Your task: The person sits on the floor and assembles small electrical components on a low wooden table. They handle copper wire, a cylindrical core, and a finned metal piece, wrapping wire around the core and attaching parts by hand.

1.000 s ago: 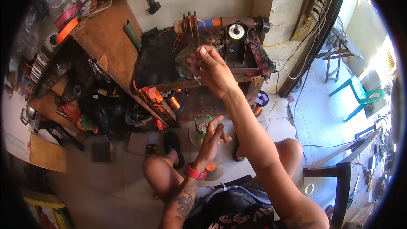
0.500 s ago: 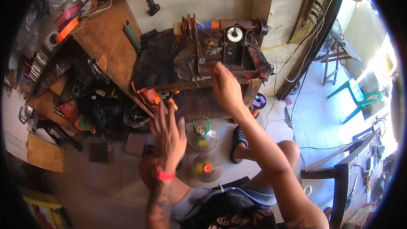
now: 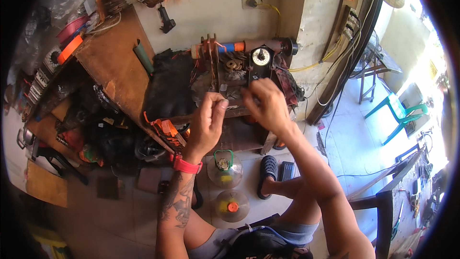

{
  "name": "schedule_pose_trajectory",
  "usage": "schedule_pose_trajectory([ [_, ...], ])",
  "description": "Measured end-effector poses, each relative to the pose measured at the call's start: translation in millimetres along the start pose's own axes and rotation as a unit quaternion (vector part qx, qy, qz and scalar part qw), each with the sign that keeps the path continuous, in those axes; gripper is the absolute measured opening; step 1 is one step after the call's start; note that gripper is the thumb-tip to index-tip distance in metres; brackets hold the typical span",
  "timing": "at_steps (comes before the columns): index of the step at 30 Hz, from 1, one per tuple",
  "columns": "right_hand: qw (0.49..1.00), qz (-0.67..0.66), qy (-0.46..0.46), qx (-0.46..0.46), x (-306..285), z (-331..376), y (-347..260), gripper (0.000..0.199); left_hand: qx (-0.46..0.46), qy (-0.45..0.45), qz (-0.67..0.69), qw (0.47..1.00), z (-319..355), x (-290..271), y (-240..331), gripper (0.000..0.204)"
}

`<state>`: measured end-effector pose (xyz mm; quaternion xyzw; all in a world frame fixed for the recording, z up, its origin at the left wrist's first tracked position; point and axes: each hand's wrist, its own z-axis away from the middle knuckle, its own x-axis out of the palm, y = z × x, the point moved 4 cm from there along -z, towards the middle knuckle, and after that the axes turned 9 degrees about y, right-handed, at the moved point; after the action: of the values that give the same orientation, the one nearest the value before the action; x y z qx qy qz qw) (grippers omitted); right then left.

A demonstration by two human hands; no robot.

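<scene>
dial machine on counter | behind it: wall socket | left of it: tube, then panel | right of it: cables, then chair | before it: hands, then two jugs on floor, one nearer it, one farther

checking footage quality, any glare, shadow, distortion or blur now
Head view: glare burns out the right edge, beyond the green chair; head view: fisheye rim leaves black corners; head view: floor at lower left dim; head view: right hand looks slightly soft.
</scene>
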<state>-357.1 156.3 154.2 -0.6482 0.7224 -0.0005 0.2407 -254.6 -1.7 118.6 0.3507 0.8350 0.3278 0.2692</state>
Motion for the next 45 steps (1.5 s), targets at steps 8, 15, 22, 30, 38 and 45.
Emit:
schedule_pose_trajectory([
  [8,0.996,-0.036,-0.062,-0.060,5,7,-9,0.036,0.016,-0.007,0.040,0.999,-4,-12,-7,0.015],
  [15,0.999,-0.025,-0.001,-0.022,13,-5,-7,0.022,0.026,-0.009,0.045,0.999,-14,-4,-4,0.013],
  [22,0.998,0.019,-0.047,-0.040,16,-8,-6,0.028,0.146,0.087,-0.109,0.979,-21,-5,6,0.025],
  [30,0.986,0.058,-0.070,-0.141,10,-15,-15,0.028,0.237,0.091,-0.333,0.908,-17,-4,21,0.013],
  [38,0.994,-0.019,-0.067,-0.085,5,-22,-12,0.031,0.050,0.049,-0.031,0.997,-18,-5,9,0.016],
  [45,0.993,0.009,-0.041,-0.110,11,-25,-21,0.032,0.010,0.040,0.042,0.998,-19,-7,11,0.018],
])
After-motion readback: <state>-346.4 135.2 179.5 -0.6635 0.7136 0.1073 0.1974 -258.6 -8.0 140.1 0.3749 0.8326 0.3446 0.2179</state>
